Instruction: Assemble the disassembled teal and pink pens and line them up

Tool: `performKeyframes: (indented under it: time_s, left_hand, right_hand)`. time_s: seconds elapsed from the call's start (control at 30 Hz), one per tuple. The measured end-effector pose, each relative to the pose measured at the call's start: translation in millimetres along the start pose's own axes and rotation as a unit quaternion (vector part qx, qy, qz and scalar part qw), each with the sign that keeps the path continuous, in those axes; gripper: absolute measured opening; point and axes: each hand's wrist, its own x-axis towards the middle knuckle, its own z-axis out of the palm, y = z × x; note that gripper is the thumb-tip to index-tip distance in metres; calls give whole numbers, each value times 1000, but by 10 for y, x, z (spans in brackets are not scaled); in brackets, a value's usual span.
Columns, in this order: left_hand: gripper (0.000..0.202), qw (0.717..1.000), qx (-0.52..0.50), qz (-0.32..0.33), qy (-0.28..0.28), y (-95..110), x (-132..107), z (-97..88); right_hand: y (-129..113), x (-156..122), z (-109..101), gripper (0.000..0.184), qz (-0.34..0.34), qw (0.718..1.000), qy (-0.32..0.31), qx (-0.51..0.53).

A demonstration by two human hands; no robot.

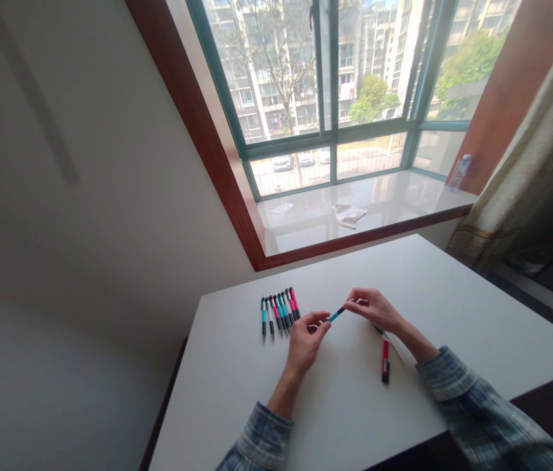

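Between my two hands a teal pen with a black grip (pixel 336 314) is held at a slant above the white table. My left hand (pixel 307 337) pinches its teal end, and the fingertips of my right hand (pixel 372 306) close on the black end. Left of my left hand, several pens (pixel 279 311) in teal, white and pink-red lie side by side in a row. Below my right wrist lies a red utility knife with a black end (pixel 385 362); its upper part is partly hidden by the hand.
The white table (pixel 355 418) reaches back to a window sill (pixel 300 232) with a crumpled cloth (pixel 349 214), a piece of paper (pixel 283 208) and a clear bottle (pixel 459 173). A wall stands at the left, and a curtain (pixel 516 163) hangs at the right.
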Motion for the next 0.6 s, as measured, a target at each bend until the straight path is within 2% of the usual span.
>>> performKeyframes:
  time_s: [0.13,0.23,0.33,0.47,0.6]
  left_hand:
    - [29,1000,0,11,-7,56,-24,37]
    - [30,1000,-26,12,-5,50,-16,47]
    - [32,998,-61,3,0,12,9,29]
    - [34,997,-72,-8,-2,-18,29,-3]
    - [32,997,-71,-12,-12,-18,25,-5]
  right_hand:
    - [48,-7,31,45,7,997,17,-78]
    - [43,-6,30,52,9,996,18,-82]
    - [-10,-7,6,36,9,1000,5,-13]
    - [-65,-14,-18,43,3,995,-40,92]
    - [-38,-11,-3,34,9,993,-46,112]
